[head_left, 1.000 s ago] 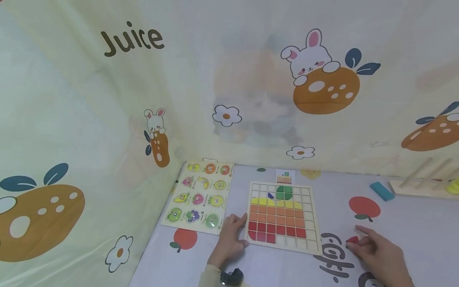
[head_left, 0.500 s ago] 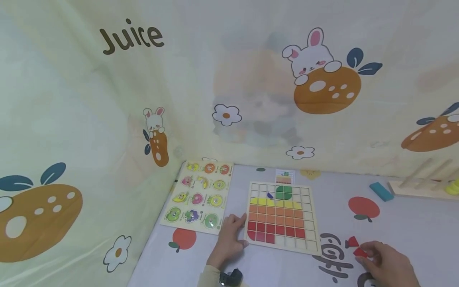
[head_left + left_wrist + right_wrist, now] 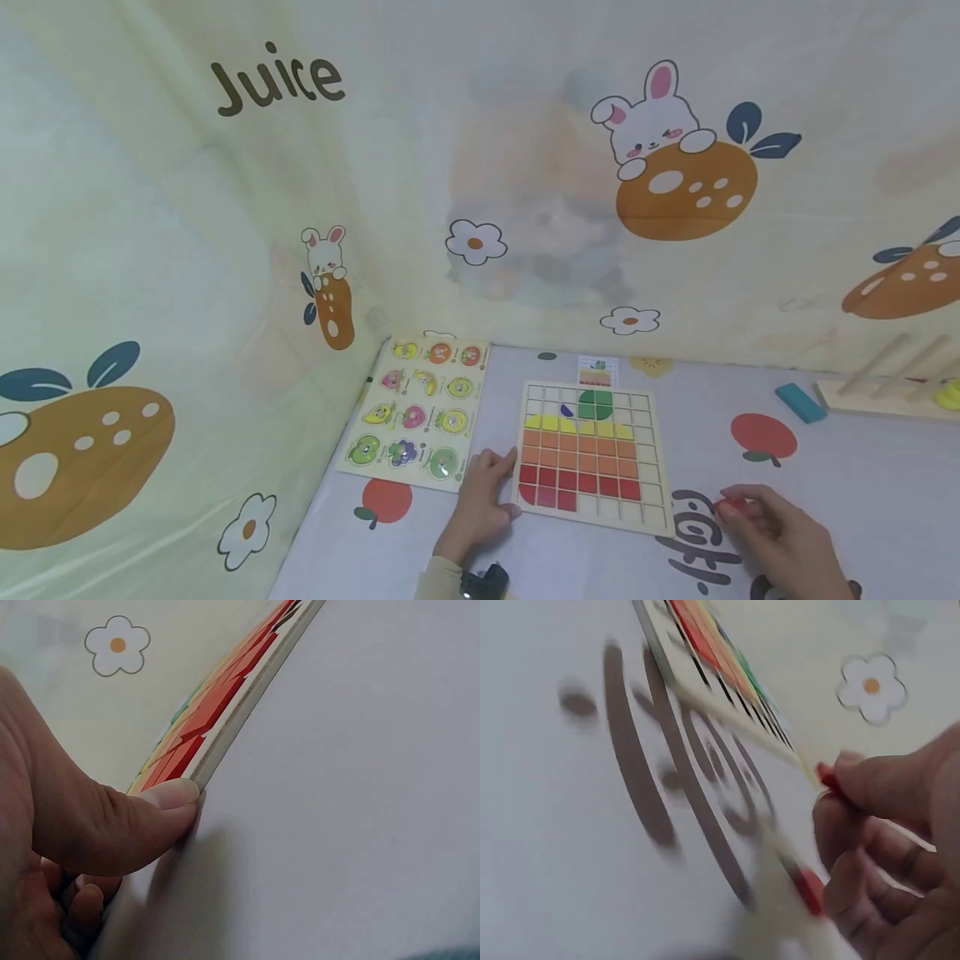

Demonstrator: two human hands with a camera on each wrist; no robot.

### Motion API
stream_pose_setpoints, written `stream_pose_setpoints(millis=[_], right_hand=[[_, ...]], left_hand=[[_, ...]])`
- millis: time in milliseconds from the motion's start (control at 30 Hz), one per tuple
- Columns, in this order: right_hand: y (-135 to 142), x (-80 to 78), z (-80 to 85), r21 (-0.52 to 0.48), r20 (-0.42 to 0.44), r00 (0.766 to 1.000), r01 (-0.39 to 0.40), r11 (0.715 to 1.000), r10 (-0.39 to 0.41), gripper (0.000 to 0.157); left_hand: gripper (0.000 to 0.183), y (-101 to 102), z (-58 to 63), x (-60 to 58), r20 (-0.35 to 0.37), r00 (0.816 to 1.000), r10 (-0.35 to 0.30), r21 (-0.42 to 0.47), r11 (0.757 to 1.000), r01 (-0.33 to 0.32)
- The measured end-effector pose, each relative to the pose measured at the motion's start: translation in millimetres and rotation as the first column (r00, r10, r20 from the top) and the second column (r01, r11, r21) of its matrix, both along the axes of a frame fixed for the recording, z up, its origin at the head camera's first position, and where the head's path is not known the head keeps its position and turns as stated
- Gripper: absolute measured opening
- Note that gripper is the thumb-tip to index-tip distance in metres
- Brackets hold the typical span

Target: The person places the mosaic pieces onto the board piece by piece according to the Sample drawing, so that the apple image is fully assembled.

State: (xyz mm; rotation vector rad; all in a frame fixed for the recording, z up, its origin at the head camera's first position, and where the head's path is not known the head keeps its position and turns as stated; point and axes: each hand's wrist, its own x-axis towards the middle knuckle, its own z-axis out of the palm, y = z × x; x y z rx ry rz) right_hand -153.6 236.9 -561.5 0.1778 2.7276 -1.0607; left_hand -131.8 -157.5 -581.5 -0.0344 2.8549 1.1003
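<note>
A square wooden grid board lies on the table, with red, orange, yellow and green pieces forming a picture in its cells. My left hand steadies its left side, thumb at the near corner and a finger farther up the edge. In the left wrist view the thumb presses that corner. Right of the board, my right hand pinches a small red puzzle piece between thumb and finger. A second red piece shows below that hand in the right wrist view, partly hidden by the fingers.
A fruit puzzle board lies to the left. Behind the grid board is a small picture card. At the back right are a teal block and a wooden peg stand. Printed cloth walls rise behind and at left.
My right hand has come away from the right-hand spot, moving left toward the board with a red piece. Two red pieces lay in sight half a second ago. The left hand stays put.
</note>
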Motion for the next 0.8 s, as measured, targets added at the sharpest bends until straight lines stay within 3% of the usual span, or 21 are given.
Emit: stream_pose_setpoints(millis=[167, 367, 500, 667, 733, 800], right_hand=[[-37, -3.7, -6.1, -0.136, 0.072, 0.996, 0.068, 0.988, -0.059, 0.069], [-85, 2.0, -8.6, -0.237, 0.043, 0.999, -0.003, 0.972, 0.013, 0.055], [-110, 5.2, -7.3, -0.226, -0.069, 0.994, -0.095, 0.97, 0.081, 0.04], [-128, 8.5, -10.9, -0.151, -0.28, 0.948, -0.197, 0.969, 0.149, 0.031], [-132, 9.4, -11.6, -0.108, -0.314, 0.934, -0.213, 0.971, 0.171, 0.03], [-136, 9.8, -11.5, -0.061, -0.303, 0.934, -0.216, 0.974, 0.188, 0.029]], left_hand=[[0.089, -2, -1.4, -0.9, 0.0, 1.0, -0.007, 0.011, 1.0, 0.007], [0.09, 0, -0.2, 0.6, -0.008, 1.0, 0.003, 0.003, 1.0, -0.003], [0.089, 0, 1.0, 1.0, -0.006, 1.0, 0.005, -0.005, 1.0, -0.005], [0.088, 0, 0.5, -0.3, -0.017, 1.0, -0.002, -0.002, 1.0, 0.002], [0.088, -1, 0.0, -0.8, -0.023, 1.0, -0.006, 0.002, 1.0, 0.006], [0.089, -1, -0.6, -0.9, -0.014, 1.0, -0.002, 0.003, 1.0, 0.002]])
